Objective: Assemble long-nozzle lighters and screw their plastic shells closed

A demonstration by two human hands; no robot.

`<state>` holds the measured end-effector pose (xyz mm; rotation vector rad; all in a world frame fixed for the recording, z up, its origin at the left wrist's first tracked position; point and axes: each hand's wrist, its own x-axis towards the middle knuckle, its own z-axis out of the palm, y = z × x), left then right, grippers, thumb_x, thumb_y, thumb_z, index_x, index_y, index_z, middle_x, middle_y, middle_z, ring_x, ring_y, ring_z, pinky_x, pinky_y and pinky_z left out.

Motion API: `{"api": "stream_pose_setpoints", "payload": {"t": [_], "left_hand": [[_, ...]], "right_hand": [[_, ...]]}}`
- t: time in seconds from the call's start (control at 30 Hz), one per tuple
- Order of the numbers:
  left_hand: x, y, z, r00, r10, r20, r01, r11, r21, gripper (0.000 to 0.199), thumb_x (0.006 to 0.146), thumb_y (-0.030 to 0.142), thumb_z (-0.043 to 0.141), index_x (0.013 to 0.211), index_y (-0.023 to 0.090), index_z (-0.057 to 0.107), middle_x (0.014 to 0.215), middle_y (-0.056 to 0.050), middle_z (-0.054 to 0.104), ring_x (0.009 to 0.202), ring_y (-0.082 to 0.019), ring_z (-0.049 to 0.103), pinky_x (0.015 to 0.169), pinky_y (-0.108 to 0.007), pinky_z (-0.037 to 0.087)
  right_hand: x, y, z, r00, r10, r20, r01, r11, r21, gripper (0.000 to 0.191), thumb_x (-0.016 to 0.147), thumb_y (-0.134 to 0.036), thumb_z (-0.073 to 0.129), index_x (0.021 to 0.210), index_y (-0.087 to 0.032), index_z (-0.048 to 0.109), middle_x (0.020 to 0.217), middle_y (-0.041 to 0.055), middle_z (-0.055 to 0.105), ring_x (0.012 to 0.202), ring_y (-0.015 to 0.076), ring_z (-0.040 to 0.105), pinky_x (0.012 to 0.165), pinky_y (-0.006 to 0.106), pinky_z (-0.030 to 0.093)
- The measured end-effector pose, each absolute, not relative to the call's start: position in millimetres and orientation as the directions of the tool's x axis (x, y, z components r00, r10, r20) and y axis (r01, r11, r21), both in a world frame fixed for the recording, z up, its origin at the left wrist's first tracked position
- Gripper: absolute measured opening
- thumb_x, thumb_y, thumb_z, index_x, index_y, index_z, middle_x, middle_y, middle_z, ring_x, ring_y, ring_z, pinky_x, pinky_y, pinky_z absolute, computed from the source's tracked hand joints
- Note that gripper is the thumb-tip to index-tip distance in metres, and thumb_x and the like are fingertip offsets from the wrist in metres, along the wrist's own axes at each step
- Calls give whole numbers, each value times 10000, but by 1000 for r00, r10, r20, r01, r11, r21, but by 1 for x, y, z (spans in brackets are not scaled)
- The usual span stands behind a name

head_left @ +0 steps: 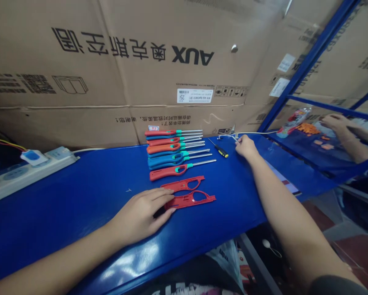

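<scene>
Two red plastic lighter shell halves lie side by side on the blue table, hollow sides up. My left hand grips their left ends, fingers at the upper edge and thumb at the lower one. Farther back, several assembled stick lighters in red, orange and blue lie in a row, metal tubes pointing right. At the back, my right hand is closed in a pinch. Thin pale strands show at its fingertips, but their kind is unclear. Beside it lies a black-and-yellow screwdriver.
A large cardboard box walls off the back. On the left is a white power strip; on the right, a phone-like flat device. Past a blue metal frame, another person's hands work near a bottle and orange pieces.
</scene>
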<state>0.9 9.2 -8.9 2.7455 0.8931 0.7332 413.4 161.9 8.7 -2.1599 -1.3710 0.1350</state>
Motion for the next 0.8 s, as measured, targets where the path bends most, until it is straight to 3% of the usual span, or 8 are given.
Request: {"api": "stream_pose_setpoints", "payload": {"t": [0.17, 0.33, 0.43, 0.5, 0.57, 0.67, 0.8], "left_hand": [[-6, 10, 5, 697, 651, 300, 551, -754, 357, 262, 958, 307, 592, 1163, 212, 725, 1133, -86, 770, 1027, -253, 746, 900, -373, 623], [-15, 14, 19, 705, 686, 181, 604, -714, 353, 194, 939, 285, 614, 1051, 225, 761, 1150, -79, 764, 1033, -256, 742, 911, -376, 614], [-16, 16, 27, 676, 711, 194, 617, -690, 379, 283, 918, 348, 664, 1164, 233, 742, 1253, -85, 731, 1151, -282, 698, 995, -431, 581], [-13, 16, 30, 607, 762, 224, 606, -627, 490, 392, 901, 425, 694, 1245, 238, 706, 1245, -83, 736, 1141, -281, 702, 988, -442, 585], [-6, 15, 31, 518, 825, 226, 538, -519, 665, 376, 910, 446, 680, 1220, 236, 712, 1214, -70, 752, 1093, -264, 724, 952, -424, 605], [5, 14, 27, 492, 865, 97, 328, -288, 900, 318, 935, 397, 645, 1185, 215, 719, 1141, -59, 779, 1020, -238, 752, 923, -415, 625], [13, 15, 18, 518, 855, -25, 185, -84, 979, 253, 913, 329, 665, 1105, 184, 742, 969, -57, 810, 852, -219, 777, 843, -406, 654]], "right_hand": [[393, 152, 29, 230, 943, 243, 715, 6, -699, 195, 863, -319, 631, 817, -221, 469, 692, -2, 569, 658, 165, 591, 690, 325, 528], [354, 114, 42, -114, 962, 248, 528, 270, -805, 400, 815, -572, 672, 894, -218, 503, 695, -35, 553, 571, 122, 545, 573, 272, 491], [330, 81, 41, -360, 902, 240, 368, 373, -852, 351, 871, -518, 665, 949, -203, 533, 732, -34, 528, 596, 102, 496, 557, 238, 436], [318, 61, 36, -448, 858, 251, 318, 415, -852, 286, 888, -443, 680, 943, -190, 560, 804, -16, 540, 680, 103, 509, 623, 237, 448], [309, 44, 31, -494, 839, 229, 306, 414, -857, 235, 908, -397, 672, 943, -187, 573, 845, -8, 547, 739, 108, 523, 683, 243, 460], [303, 25, 24, -507, 841, 189, 314, 385, -868, 193, 938, -373, 644, 962, -194, 575, 858, -6, 563, 764, 116, 540, 710, 248, 469], [302, 10, 17, -474, 857, 200, 396, 410, -822, 174, 976, -373, 603, 1009, -202, 618, 923, 16, 633, 827, 133, 589, 766, 262, 487]]}}
